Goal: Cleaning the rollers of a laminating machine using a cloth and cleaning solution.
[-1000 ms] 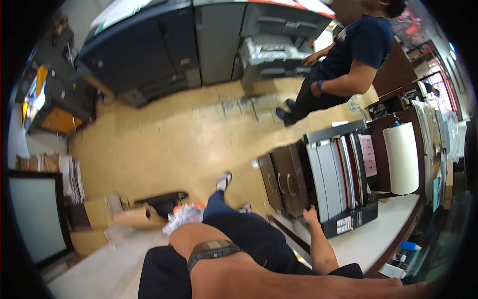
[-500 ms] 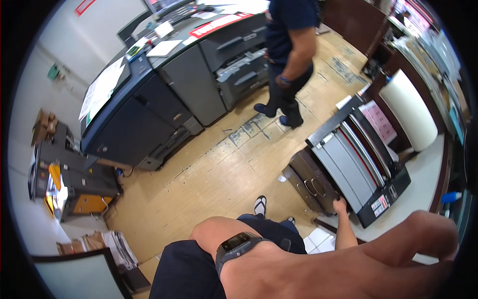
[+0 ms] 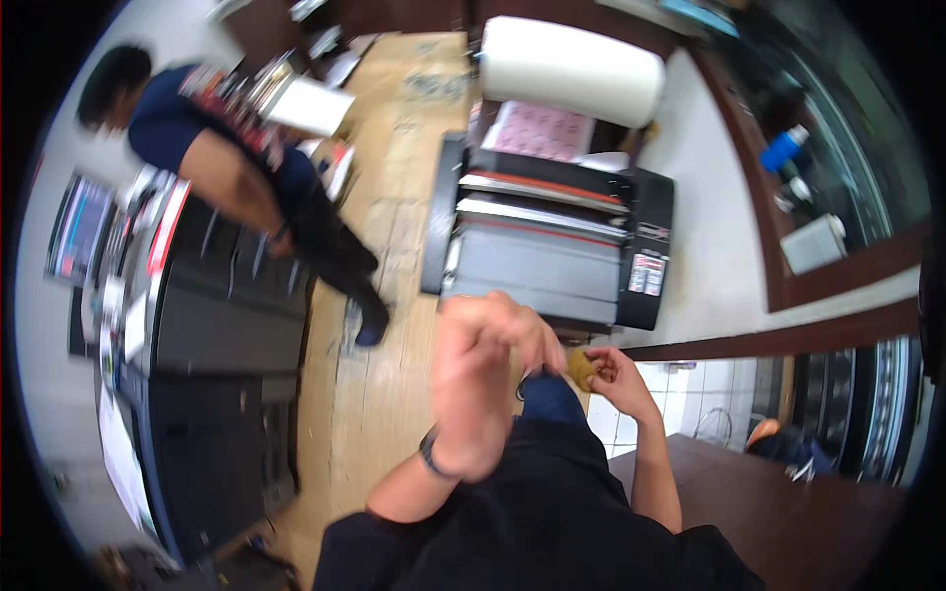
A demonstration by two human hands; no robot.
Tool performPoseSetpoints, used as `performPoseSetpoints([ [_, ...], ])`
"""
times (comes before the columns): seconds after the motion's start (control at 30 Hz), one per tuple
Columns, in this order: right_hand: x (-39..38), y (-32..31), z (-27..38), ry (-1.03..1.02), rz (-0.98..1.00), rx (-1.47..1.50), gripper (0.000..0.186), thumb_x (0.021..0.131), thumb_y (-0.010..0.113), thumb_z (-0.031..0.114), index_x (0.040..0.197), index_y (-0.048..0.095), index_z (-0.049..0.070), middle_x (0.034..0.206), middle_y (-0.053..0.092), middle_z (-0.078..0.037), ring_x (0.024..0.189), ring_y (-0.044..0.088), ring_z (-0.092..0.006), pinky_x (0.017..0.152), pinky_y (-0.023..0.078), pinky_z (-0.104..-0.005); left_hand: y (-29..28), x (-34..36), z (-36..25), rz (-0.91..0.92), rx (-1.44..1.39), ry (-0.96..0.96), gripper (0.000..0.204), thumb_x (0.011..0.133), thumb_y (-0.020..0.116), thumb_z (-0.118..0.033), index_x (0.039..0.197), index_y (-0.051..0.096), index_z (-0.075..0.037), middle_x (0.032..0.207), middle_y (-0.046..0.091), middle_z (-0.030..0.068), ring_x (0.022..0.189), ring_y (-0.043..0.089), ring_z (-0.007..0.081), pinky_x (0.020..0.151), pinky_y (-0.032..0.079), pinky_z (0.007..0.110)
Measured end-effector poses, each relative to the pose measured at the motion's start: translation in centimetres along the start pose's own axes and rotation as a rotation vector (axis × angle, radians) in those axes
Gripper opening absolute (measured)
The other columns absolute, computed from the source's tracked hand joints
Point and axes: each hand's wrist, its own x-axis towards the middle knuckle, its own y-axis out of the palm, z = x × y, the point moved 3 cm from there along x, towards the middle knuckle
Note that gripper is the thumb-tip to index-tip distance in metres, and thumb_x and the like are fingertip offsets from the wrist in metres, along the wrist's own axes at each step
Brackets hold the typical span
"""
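My right hand point(image 3: 619, 382) is at the centre right, its fingers closed round a roundish yellow-brown thing point(image 3: 581, 370) whose kind is too blurred to tell. Just left of it, my left hand point(image 3: 493, 369) is raised with bent fingers, a dark watch point(image 3: 434, 456) on its wrist. Motion smears those fingers, and whether they hold anything is unclear. Beyond both hands stands a grey and black machine point(image 3: 542, 261) with metal rollers and a flat front bed. Neither hand appears to touch it.
A thick white roll point(image 3: 572, 69) and a pink printed sheet point(image 3: 540, 130) lie behind the machine. At the left, another person point(image 3: 232, 163) leans over large dark printers point(image 3: 207, 443). A brown tabletop point(image 3: 749, 512) is at the lower right; a blue bottle point(image 3: 783, 148) stands at the upper right.
My view has swung right and the machine is now ahead. My right hand has left the brown case under the machine and holds the yellow-brown thing. My left arm has come up beside it.
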Motion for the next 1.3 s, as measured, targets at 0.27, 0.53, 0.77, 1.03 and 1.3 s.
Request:
performPoseSetpoints([
  [0.27, 0.9, -5.5, 14.8, -0.286, 0.155, 0.345, 0.046, 0.092, 0.065, -0.005, 0.136, 0.053, 0.001, 0.105, 0.058, 0.000, 0.095, 0.059, -0.0051, 0.083, 0.051, -0.0216, -1.4, 2.7, 19.2, 0.584, 0.128, -0.965, 0.033, 0.103, 0.063, -0.024, 0.125, 0.063, 0.000, 0.114, 0.069, 0.0014, 0.105, 0.060, 0.0076, 0.094, 0.048, 0.026],
  [0.53, 6.9, -9.3, 15.4, -0.227, 0.237, 0.261, 0.039, 0.099, 0.064, 0.007, 0.135, 0.055, -0.002, 0.108, 0.061, -0.001, 0.095, 0.058, -0.0055, 0.085, 0.049, -0.0232, -1.4, 9.0, 21.9, 0.357, 0.209, -0.963, 0.024, 0.103, 0.064, -0.026, 0.105, 0.068, -0.003, 0.095, 0.068, -0.0012, 0.086, 0.059, 0.0051, 0.081, 0.047, 0.024],
  [0.77, 8.2, -9.5, 18.0, -0.327, 0.086, 0.074, 0.014, 0.100, 0.064, 0.013, 0.108, 0.064, 0.001, 0.115, 0.057, -0.002, 0.102, 0.055, -0.0103, 0.090, 0.045, -0.0268, -1.8, 11.1, 24.1, 0.160, -0.111, -1.076, 0.029, 0.104, 0.060, -0.033, 0.106, 0.065, -0.004, 0.098, 0.068, 0.0021, 0.088, 0.064, 0.0099, 0.080, 0.052, 0.027],
  [1.03, 8.1, -8.1, 18.1, -0.403, -0.137, 0.472, 0.015, 0.103, 0.054, 0.008, 0.115, 0.059, 0.001, 0.123, 0.065, -0.009, 0.108, 0.061, -0.0123, 0.094, 0.050, -0.0296, 0.2, 10.5, 27.8, 0.610, -0.055, -1.225, 0.012, 0.102, 0.058, -0.015, 0.106, 0.064, -0.006, 0.094, 0.065, 0.0045, 0.085, 0.064, 0.0150, 0.079, 0.051, 0.029],
  [1.3, 1.1, -12.2, 16.5, -0.696, -0.835, 0.523, 0.012, 0.101, 0.061, 0.008, 0.112, 0.060, 0.001, 0.095, 0.063, 0.001, 0.083, 0.059, -0.0035, 0.072, 0.049, -0.0208, 10.7, 17.1, 33.2, 0.900, 0.273, -0.734, 0.017, 0.103, 0.062, -0.017, 0.104, 0.062, 0.000, 0.089, 0.065, -0.0020, 0.080, 0.057, 0.0037, 0.072, 0.048, 0.023],
])
